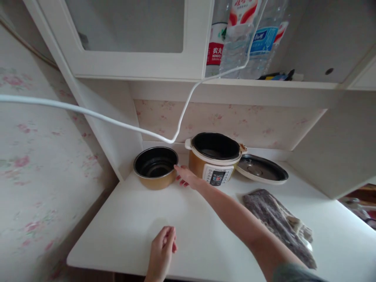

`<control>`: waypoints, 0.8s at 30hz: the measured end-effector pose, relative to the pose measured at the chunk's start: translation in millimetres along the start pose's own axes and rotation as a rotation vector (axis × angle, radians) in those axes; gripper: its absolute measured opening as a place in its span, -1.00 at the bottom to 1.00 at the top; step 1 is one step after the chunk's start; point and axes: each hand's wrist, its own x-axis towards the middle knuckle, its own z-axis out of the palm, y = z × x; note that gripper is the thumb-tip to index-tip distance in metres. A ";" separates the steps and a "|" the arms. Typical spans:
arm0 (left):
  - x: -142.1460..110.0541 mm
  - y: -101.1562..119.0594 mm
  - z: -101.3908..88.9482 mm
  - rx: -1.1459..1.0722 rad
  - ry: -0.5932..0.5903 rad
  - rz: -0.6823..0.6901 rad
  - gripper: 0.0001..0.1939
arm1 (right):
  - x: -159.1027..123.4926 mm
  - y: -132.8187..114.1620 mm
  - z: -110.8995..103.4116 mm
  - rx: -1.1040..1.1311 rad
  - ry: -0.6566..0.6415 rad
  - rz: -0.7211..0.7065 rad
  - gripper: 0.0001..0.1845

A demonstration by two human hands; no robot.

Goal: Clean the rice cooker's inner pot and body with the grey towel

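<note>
My right hand [187, 177] reaches across the counter to the right side of a gold inner pot [157, 183] with a black inside. One fingertip is at the pot's rim; whether it presses on it I cannot tell. The fingers are apart and not wrapped round the pot. My left hand [164, 246] is near the counter's front edge, its fingers curled in, and nothing shows in it. Behind my right hand stands a gold and white electric pressure cooker [196, 162] with its top off. Its round lid [264, 170] lies underside up to the right.
A grey-brown cloth [276, 223] lies on the white counter [123, 227] at the right. A white cable [135, 128] hangs across the view. Overhead, a cabinet shelf [311, 85] holds several plastic bottles [236, 51]. Side panels enclose the counter on both sides.
</note>
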 end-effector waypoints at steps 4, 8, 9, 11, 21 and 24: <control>-1.5 -3.6 -5.9 0.003 -0.044 0.042 -0.59 | 27.2 -15.3 12.7 -0.025 -0.018 0.027 -0.47; 1.5 -8.9 -5.8 0.008 -0.082 0.062 -0.58 | 36.6 -20.1 20.6 -0.012 -0.025 0.009 -0.57; 2.2 -9.5 -5.8 0.007 -0.088 0.062 -0.58 | 36.8 -20.7 21.4 -0.005 -0.033 0.007 -0.60; 2.9 -9.7 -6.1 0.004 -0.104 0.064 -0.58 | 35.7 -20.9 22.4 0.009 -0.055 0.011 -0.68; 1.3 -12.0 -3.2 -0.002 -0.067 0.087 -0.55 | 14.2 -18.9 29.2 0.102 -0.002 -0.005 -0.70; 1.6 -14.4 -4.0 0.020 -0.101 0.079 -0.55 | -0.5 -27.6 23.2 0.139 -0.002 -0.026 -0.69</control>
